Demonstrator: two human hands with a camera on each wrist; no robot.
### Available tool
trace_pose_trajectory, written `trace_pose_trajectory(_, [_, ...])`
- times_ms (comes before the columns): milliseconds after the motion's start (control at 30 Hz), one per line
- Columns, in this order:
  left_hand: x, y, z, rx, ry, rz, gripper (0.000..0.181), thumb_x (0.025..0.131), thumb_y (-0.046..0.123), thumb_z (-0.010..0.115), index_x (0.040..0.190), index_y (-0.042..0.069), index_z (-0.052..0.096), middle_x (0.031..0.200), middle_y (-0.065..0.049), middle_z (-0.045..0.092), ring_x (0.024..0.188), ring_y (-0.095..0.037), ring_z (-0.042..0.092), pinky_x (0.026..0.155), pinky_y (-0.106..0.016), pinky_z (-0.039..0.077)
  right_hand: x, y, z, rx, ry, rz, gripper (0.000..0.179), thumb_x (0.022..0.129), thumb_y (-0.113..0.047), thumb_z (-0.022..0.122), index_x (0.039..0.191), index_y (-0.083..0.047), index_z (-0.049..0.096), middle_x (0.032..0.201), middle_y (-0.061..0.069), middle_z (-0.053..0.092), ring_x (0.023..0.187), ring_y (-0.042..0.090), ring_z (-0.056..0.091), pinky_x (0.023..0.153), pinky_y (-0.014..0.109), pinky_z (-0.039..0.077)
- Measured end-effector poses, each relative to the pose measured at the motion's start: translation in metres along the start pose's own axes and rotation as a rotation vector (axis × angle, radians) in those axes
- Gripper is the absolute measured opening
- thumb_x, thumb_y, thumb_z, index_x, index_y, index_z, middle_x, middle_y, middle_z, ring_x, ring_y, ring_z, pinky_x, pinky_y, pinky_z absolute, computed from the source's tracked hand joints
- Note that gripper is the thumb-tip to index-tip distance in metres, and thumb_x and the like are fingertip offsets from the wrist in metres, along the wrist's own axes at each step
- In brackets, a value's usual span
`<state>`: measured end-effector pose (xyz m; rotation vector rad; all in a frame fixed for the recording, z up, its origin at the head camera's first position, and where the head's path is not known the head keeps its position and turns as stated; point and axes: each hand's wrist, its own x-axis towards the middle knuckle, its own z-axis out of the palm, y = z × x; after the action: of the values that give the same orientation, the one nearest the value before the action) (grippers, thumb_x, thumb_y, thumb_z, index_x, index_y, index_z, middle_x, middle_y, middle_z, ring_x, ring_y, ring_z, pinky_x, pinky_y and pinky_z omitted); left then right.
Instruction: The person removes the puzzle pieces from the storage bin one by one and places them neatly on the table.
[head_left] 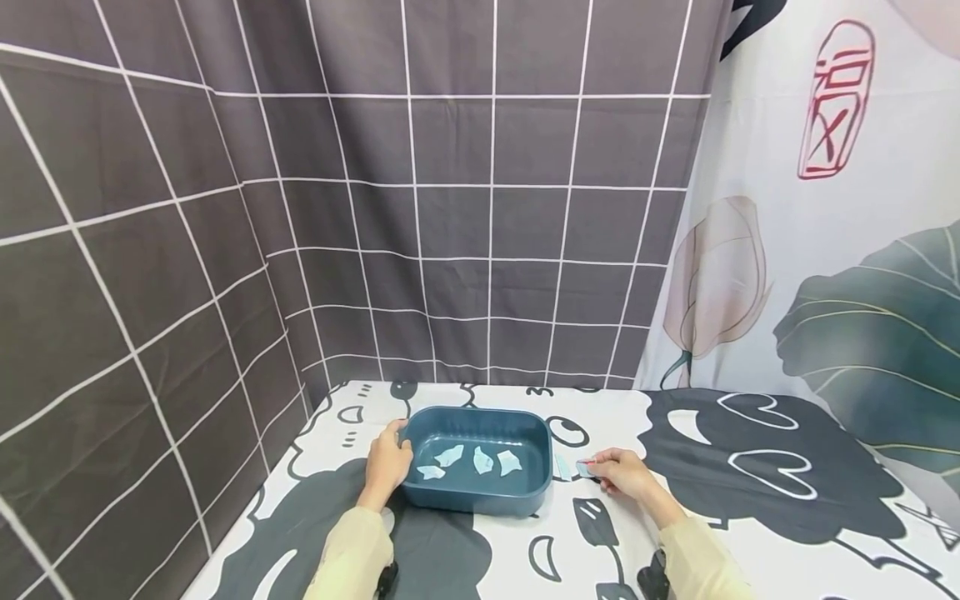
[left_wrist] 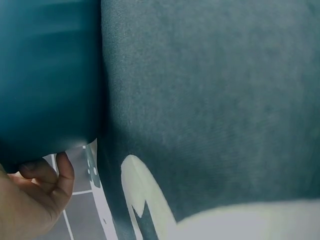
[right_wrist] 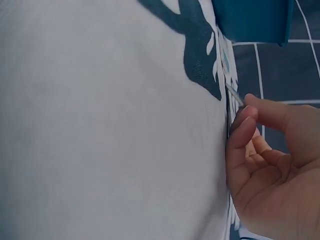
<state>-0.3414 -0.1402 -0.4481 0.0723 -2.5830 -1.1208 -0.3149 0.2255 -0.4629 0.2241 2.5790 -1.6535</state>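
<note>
A dark blue rectangular basin [head_left: 480, 502] stands on the patterned cloth, with several pale blue, irregular torn-looking pieces [head_left: 483, 460] lying flat inside it. My left hand [head_left: 388, 460] holds the basin by its left end; in the left wrist view its fingers [left_wrist: 64, 175] curl against the basin's wall. To the right of the basin, my right hand [head_left: 621, 472] pinches a small, thin pale blue piece [head_left: 585, 468] between thumb and forefinger, low over the cloth. Seen edge-on in the right wrist view, that piece [right_wrist: 235, 95] looks like a thin sliver. Another pale piece [head_left: 562, 467] lies between it and the basin.
A white cloth with dark cartoon prints [head_left: 600, 408] covers the table. Behind and on the left hangs a dark grey curtain with white grid lines [head_left: 450, 292]. A white curtain with flower and leaf prints [head_left: 727, 275] hangs at the right.
</note>
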Motion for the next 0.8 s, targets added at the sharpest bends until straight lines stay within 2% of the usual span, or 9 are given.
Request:
trace_pose_trajectory(200, [0.001, -0.001, 0.0, 0.004, 0.004, -0.002, 0.039, 0.09, 0.003, 0.054, 0.128, -0.001, 0.058, 0.117, -0.03, 0.064, 0.104, -0.042, 0.063, 0.09, -0.054, 0.047, -0.002, -0.001, -0.002, -0.071, -0.005, -0.036, 0.022, 0.092, -0.008, 0.06, 0.103, 0.011, 0.058, 0.068, 0.0, 0.054, 0.055, 0.009, 0.049, 0.053, 0.021, 0.043])
trace_pose_trajectory(367, [0.0, 0.0, 0.0, 0.001, 0.001, -0.01, 0.039, 0.089, 0.004, 0.054, 0.128, 0.0, 0.058, 0.118, -0.03, 0.064, 0.108, -0.044, 0.062, 0.091, -0.055, 0.046, 0.0, 0.002, -0.007, -0.076, -0.018, -0.041, 0.03, 0.096, -0.011, 0.052, 0.114, 0.013, 0.056, 0.07, 0.001, 0.056, 0.057, 0.009, 0.049, 0.054, 0.021, 0.042])
trace_pose_trajectory(500, [0.0, 0.0, 0.001, -0.001, -0.002, -0.018, 0.039, 0.09, 0.004, 0.054, 0.128, 0.0, 0.058, 0.119, -0.029, 0.064, 0.108, -0.043, 0.062, 0.091, -0.055, 0.046, 0.0, 0.002, -0.009, -0.092, -0.017, -0.051, 0.034, 0.096, -0.012, 0.052, 0.118, 0.013, 0.056, 0.07, 0.0, 0.058, 0.059, 0.009, 0.049, 0.055, 0.021, 0.042])
trace_pose_trajectory(667, [0.001, 0.0, 0.002, -0.005, -0.002, -0.021, 0.039, 0.09, 0.004, 0.054, 0.128, 0.001, 0.059, 0.119, -0.028, 0.064, 0.107, -0.041, 0.063, 0.091, -0.054, 0.046, -0.004, -0.015, -0.005, -0.102, -0.014, -0.079, 0.035, 0.095, -0.013, 0.055, 0.119, 0.012, 0.058, 0.074, 0.002, 0.061, 0.064, 0.01, 0.051, 0.058, 0.022, 0.044])
trace_pose_trajectory(800, [0.001, 0.001, 0.001, -0.006, -0.007, -0.029, 0.039, 0.09, 0.005, 0.054, 0.129, 0.001, 0.059, 0.109, -0.025, 0.066, 0.096, -0.035, 0.063, 0.087, -0.053, 0.047, -0.004, -0.032, 0.006, 0.0, -0.066, -0.091, 0.037, 0.096, -0.015, 0.055, 0.121, 0.013, 0.056, 0.076, 0.0, 0.058, 0.065, 0.007, 0.051, 0.058, 0.02, 0.045])
